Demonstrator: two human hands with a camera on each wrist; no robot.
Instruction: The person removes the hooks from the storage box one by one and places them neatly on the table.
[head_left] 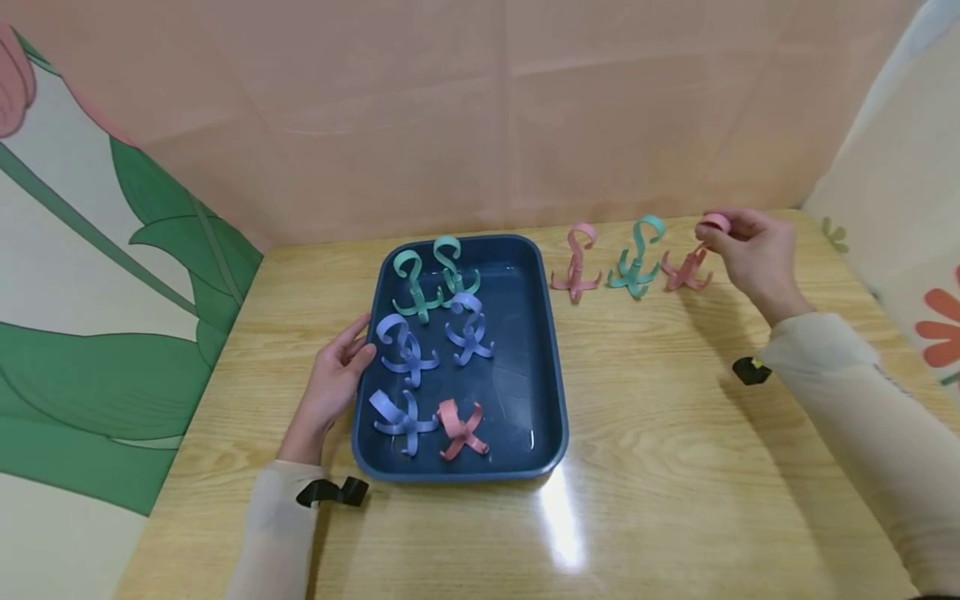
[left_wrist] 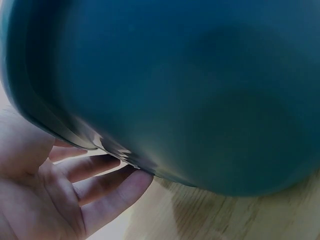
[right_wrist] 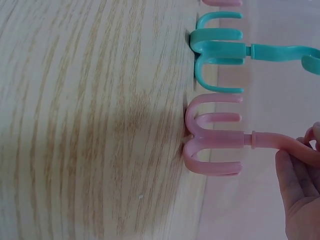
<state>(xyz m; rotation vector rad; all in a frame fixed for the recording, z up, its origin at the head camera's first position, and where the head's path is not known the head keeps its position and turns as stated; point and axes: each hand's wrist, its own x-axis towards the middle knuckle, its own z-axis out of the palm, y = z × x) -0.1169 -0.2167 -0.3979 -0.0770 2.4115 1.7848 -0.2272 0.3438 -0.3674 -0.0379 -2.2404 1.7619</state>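
Observation:
At the table's back right, my right hand (head_left: pixel 757 254) pinches the curled top of a pink claw hook (head_left: pixel 686 271). This hook stands upright, its prongs at the tabletop in the right wrist view. Just left of it a teal claw hook (head_left: pixel 636 262) stands apart, followed by another pink claw hook (head_left: pixel 576 262). My left hand (head_left: pixel 333 383) rests against the left side of a dark blue tray (head_left: pixel 558 392), thumb at the rim. In the left wrist view its loosely extended fingers (left_wrist: pixel 117 202) touch the outer wall.
Inside the tray are two mint-green hooks (head_left: pixel 416 292) at the back, several violet-blue hooks (head_left: pixel 408 358) and one coral hook (head_left: pixel 461 429) at the front. The wooden table (head_left: pixel 652 467) meets a peach cloth (head_left: pixel 420 150) behind. Painted panels flank both sides.

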